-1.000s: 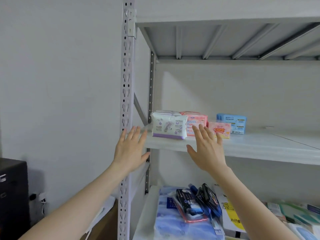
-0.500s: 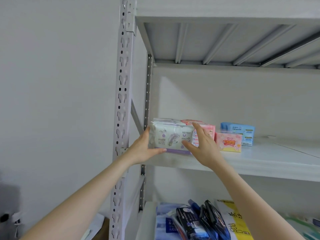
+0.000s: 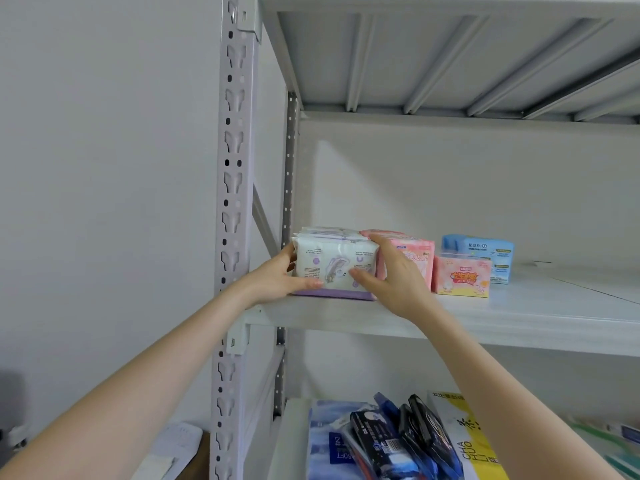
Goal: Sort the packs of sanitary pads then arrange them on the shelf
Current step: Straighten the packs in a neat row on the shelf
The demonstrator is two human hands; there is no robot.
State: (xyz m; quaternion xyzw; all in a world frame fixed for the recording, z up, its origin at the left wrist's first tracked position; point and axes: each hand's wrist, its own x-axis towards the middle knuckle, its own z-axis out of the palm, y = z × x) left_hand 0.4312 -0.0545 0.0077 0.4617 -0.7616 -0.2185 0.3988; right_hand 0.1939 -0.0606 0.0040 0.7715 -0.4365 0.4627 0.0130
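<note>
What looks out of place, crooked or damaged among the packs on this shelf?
Nothing looks damaged or spilled. The left hand and right hand hold the white and purple pack level. Only the small pink pack stands in front of the blue pack, partly hiding it.

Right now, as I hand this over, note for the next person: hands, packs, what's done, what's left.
Left hand grips the white-and-purple pack at its left end; right hand grips its right end.
That pack sits at the left end of the shelf; to its right: large pink pack, small pink pack, blue pack behind that.
Done: these packs are on the shelf.
Left: release, probably square up the row.
</note>
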